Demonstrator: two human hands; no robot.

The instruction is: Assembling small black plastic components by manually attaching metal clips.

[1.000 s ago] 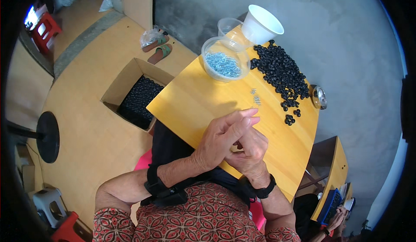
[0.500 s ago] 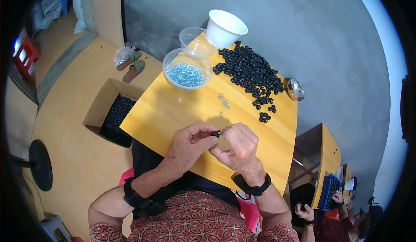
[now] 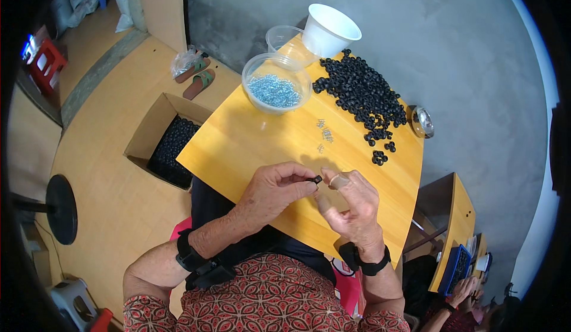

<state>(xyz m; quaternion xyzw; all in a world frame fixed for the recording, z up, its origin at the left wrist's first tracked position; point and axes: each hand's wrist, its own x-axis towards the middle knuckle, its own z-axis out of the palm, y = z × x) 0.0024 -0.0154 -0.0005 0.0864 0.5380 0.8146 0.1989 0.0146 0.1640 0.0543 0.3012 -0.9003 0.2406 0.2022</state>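
My left hand pinches a small black ring-like part between thumb and fingertips, above the near part of the yellow table. Just to its right is my right hand, fingers apart, with a pale wrap on one finger; I see nothing held in it. Beyond the hands lie several small silvery metal pieces. Farther back, a clear plastic bowl holds many shiny bluish-silver pieces. A large heap of black round parts spreads over the table's far right side.
A white tub and another clear bowl stand at the far edge. A round metal tin sits at the right edge. On the floor at left, a cardboard box contains black parts. Another person's hand works beside a blue tray at lower right.
My right hand has drawn away from the black part and its fingers have spread. The left hand still pinches the part. The whole view has shifted slightly.
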